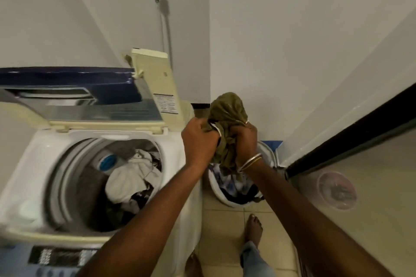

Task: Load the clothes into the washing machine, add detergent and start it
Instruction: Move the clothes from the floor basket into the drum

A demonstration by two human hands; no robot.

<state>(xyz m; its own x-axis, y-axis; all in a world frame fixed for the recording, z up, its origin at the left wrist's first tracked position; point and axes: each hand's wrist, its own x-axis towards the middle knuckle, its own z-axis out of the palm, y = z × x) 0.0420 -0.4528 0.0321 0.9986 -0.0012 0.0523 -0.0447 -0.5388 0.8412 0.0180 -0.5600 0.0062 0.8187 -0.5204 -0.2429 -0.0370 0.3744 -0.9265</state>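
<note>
Here, nearest the camera at six o'clock, a bare foot (254, 227) stands on the tiled floor (225, 231), with a denim trouser leg (254, 258) just below it. At seven o'clock the control panel (60, 256) of the washing machine (191, 209) runs along the front edge, blurred. Further in, at nine o'clock, the open drum (74, 186) holds a heap of clothes: a white garment (130, 177) lies on top of darker pieces, with a blue and white round part (107, 162) at the drum wall just beyond it. Both forearms reach up from the bottom toward the centre. The left hand (199, 141) and the right hand (244, 144) sit close together just right of the machine, above the laundry basket (227, 201), and the fingers of both are clenched on an olive-green garment (227, 110), which bunches above the fists and hangs down between the wrists. Bangles (251, 162) circle the right wrist. The basket stands on the floor at about four o'clock from the drum, touching the machine's side, with blue-and-white and dark clothes inside. At three o'clock a clear round container (336, 190) rests on a pale surface. Beyond, at eleven o'clock, the machine's lid (90, 105) stands raised, and a hose (165, 29) with a blue fitting runs down the wall (292, 51) at twelve.
</note>
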